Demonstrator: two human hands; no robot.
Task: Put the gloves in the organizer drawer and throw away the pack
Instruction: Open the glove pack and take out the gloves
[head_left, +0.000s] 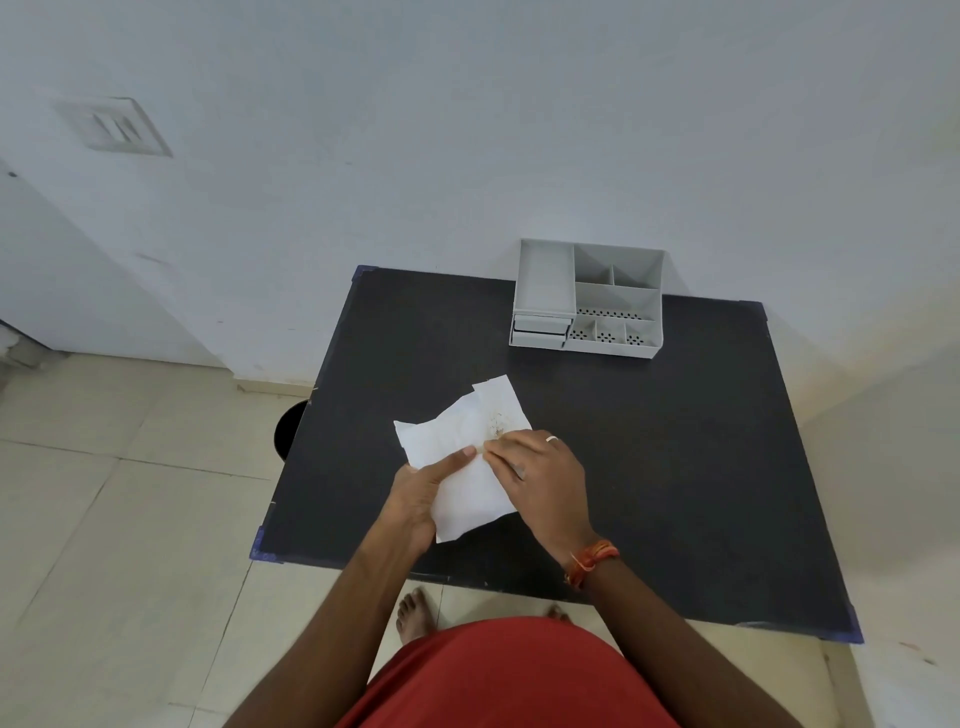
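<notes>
**Hidden and unclear**

The counter (675, 467) hid most of a dark round bin (288, 431) at its left edge. Both hands covered part of the white pack (467, 441); its contents and faint print were unreadable.

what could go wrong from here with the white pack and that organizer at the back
1. Both hands, left hand and right hand, pinch the white paper pack mid-table; a hard tear might spill the gloves onto the black table or tiled floor.
2. The grey plastic organizer sits at the far edge; tugging its small drawer one-handed could shift it.
</notes>
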